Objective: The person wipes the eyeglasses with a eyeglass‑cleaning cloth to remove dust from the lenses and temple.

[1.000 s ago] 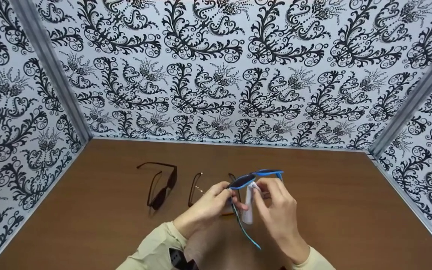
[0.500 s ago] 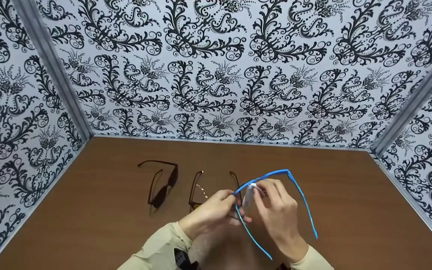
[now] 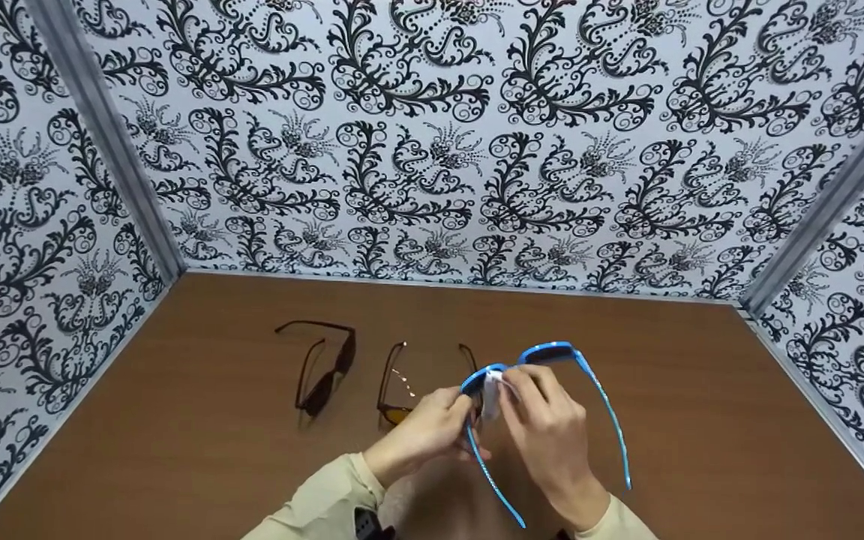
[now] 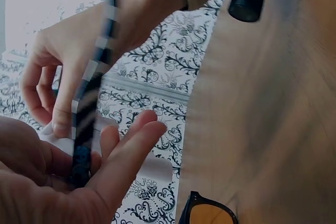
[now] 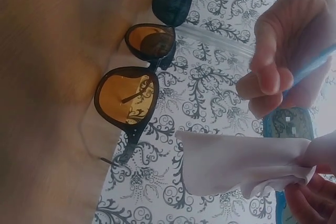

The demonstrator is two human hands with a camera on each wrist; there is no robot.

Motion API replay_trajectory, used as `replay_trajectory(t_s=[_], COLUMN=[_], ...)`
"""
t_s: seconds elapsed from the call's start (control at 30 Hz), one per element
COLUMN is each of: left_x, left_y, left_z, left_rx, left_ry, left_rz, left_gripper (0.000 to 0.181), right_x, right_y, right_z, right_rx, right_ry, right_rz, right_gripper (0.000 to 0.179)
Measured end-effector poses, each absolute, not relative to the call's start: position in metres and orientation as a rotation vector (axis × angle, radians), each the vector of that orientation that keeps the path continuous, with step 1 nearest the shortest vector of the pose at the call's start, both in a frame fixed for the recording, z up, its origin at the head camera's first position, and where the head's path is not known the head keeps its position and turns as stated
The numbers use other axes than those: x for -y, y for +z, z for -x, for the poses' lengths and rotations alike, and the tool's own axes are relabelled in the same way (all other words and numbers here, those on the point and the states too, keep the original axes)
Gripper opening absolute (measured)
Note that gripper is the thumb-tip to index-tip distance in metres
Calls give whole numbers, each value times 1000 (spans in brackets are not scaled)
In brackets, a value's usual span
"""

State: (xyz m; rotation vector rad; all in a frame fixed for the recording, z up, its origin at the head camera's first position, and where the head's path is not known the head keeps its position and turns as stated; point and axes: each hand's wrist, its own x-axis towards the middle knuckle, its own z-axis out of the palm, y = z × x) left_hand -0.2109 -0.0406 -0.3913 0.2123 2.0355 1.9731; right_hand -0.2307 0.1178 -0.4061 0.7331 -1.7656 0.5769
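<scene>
Blue-framed sunglasses [image 3: 549, 348] with dark lenses are held above the table, arms unfolded and pointing toward the person. My left hand [image 3: 432, 421] grips them at the left end, where the frame meets one arm. In the left wrist view that striped arm [image 4: 90, 95] rises past the left hand's extended fingers. A pale cloth [image 5: 236, 163] is pinched in my right hand [image 3: 552, 427] and hangs below its fingertips. In the head view the cloth lies against the left lens; the right hand's fingers cover part of the frame's middle.
Dark sunglasses [image 3: 342, 360] lie unfolded on the brown table [image 3: 214, 450] to the left. Beside them, partly behind the left hand, are dark-framed glasses with amber lenses [image 5: 126, 95] and a thin chain [image 3: 404, 381]. Patterned walls [image 3: 432, 150] enclose the back and sides.
The blue sunglasses tilt back and forth: lenses showed at first, then mostly the frame's top edge, and now lenses again. The right hand and cloth have shifted slightly left.
</scene>
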Motion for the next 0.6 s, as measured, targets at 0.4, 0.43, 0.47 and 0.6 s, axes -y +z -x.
replay_trajectory(t_s=[0.4, 0.43, 0.47, 0.6], left_x=[40, 40, 40, 40], left_y=[-395, -395, -396, -397], left_z=[208, 208, 208, 209], left_rx=[-2156, -2150, -2146, -2100], left_ry=[1850, 1845, 1842, 1861], left_rz=[-293, -293, -295, -321], left_gripper=[27, 28, 29, 33], right_x=[-112, -111, -110, -107], right_y=[-408, -409, -409, -408], right_z=[229, 229, 229, 228], right_rx=[1723, 1716, 1710, 1704], right_ry=[506, 501, 496, 504], right_rz=[-741, -744, -750, -799], right_gripper=[21, 21, 21, 22])
